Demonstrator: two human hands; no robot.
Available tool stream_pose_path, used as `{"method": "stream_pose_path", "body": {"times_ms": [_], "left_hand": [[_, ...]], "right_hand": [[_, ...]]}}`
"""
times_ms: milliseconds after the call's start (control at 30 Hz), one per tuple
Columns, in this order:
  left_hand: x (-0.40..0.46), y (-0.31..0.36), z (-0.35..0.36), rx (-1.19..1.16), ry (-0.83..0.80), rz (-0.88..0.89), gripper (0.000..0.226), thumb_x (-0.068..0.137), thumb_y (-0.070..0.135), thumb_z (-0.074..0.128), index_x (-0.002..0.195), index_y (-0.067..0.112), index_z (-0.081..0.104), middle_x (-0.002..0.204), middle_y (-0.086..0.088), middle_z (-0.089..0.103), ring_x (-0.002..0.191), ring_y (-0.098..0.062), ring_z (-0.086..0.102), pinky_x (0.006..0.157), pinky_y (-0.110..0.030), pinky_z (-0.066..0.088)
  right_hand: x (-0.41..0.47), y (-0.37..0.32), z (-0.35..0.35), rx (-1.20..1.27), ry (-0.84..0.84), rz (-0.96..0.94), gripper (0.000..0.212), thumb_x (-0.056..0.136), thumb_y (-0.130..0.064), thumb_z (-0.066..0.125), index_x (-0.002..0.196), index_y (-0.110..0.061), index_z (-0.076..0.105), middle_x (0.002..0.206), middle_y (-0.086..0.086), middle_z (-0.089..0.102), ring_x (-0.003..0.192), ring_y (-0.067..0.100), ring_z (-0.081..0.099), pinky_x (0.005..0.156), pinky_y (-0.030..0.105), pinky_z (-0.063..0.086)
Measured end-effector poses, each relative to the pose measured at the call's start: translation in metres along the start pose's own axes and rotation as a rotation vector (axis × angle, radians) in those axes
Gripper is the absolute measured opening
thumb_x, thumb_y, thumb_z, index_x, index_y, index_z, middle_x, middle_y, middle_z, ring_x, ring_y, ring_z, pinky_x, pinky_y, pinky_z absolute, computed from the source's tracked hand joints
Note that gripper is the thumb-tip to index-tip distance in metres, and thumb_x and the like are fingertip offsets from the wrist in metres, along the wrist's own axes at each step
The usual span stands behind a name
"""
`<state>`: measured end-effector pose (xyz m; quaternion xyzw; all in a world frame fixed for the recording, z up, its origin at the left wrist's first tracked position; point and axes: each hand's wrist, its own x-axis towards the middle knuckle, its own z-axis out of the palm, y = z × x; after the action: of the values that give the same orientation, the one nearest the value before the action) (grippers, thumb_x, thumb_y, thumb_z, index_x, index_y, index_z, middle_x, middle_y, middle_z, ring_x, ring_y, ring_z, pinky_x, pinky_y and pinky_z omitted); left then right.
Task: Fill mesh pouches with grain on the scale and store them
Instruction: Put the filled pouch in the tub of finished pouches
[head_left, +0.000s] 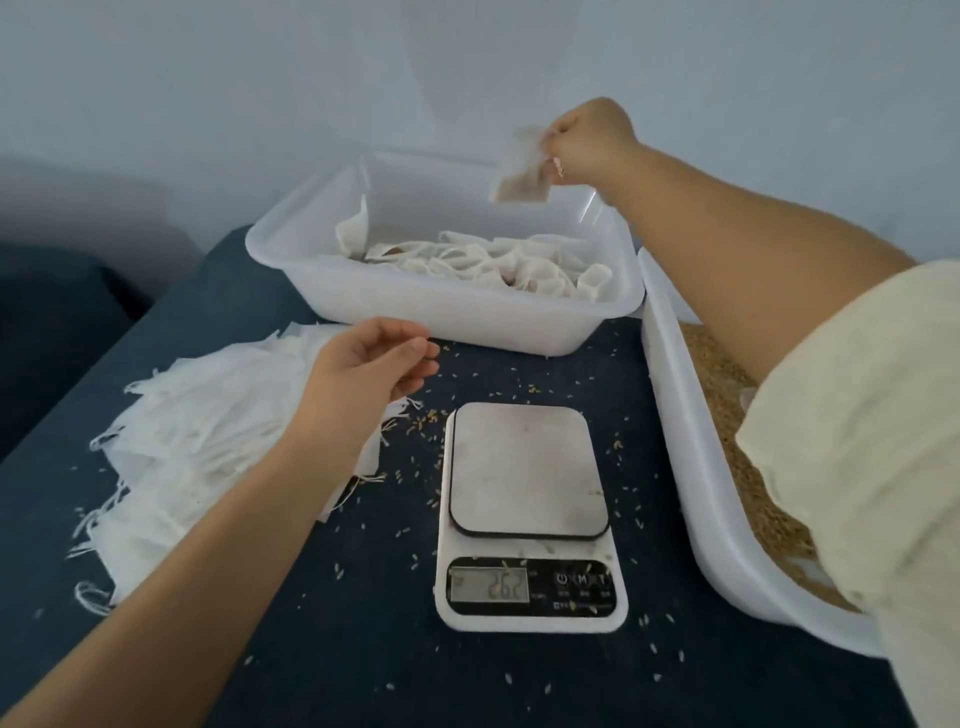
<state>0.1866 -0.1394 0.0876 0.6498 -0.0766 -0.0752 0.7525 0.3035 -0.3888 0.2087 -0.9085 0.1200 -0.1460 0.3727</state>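
Observation:
My right hand pinches a filled mesh pouch, blurred, in the air above the far right corner of a white storage bin. Several filled pouches lie inside that bin. My left hand hovers with relaxed, slightly curled fingers over a pile of flat white mesh pouches at the left, holding nothing. The white kitchen scale stands in the middle with a bare platform; its display reads about 26. A white tray of brown grain lies at the right, partly hidden by my right arm.
The table is covered by a dark blue cloth strewn with loose grains around the scale. A pale wall rises behind the bin. A dark seat or cushion lies off the table's left edge.

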Motion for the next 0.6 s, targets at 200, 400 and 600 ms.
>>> {"method": "stream_pose_path", "body": {"times_ms": [200,400,600], "left_hand": [[0.006,0.0,0.0,0.036,0.013,-0.009,0.016,0.09,0.005,0.058,0.083,0.017,0.066,0.076,0.004,0.072,0.071,-0.007,0.067,0.066,-0.016,0.053],[0.013,0.0,0.004,0.079,0.017,0.0,0.012,0.09,0.005,0.057,0.088,0.013,0.066,0.077,0.003,0.073,0.07,-0.007,0.068,0.065,-0.014,0.053],[0.012,0.002,0.006,0.095,0.021,-0.023,0.012,0.09,0.005,0.057,0.088,0.013,0.066,0.079,0.003,0.073,0.071,-0.007,0.068,0.065,-0.014,0.053]], "right_hand": [[0.009,0.031,0.043,-0.293,0.013,0.042,0.03,0.092,-0.008,0.044,0.062,-0.008,0.047,0.08,0.013,0.052,0.086,0.017,0.048,0.061,0.026,0.035],[0.012,0.054,0.063,-0.427,-0.206,0.049,0.022,0.091,-0.011,0.05,0.089,0.003,0.067,0.091,0.015,0.063,0.09,0.025,0.059,0.071,0.026,0.042],[0.011,0.055,0.06,-0.521,-0.281,-0.025,0.028,0.09,-0.008,0.05,0.11,0.002,0.068,0.114,0.017,0.066,0.107,0.031,0.06,0.095,0.04,0.047]]}}
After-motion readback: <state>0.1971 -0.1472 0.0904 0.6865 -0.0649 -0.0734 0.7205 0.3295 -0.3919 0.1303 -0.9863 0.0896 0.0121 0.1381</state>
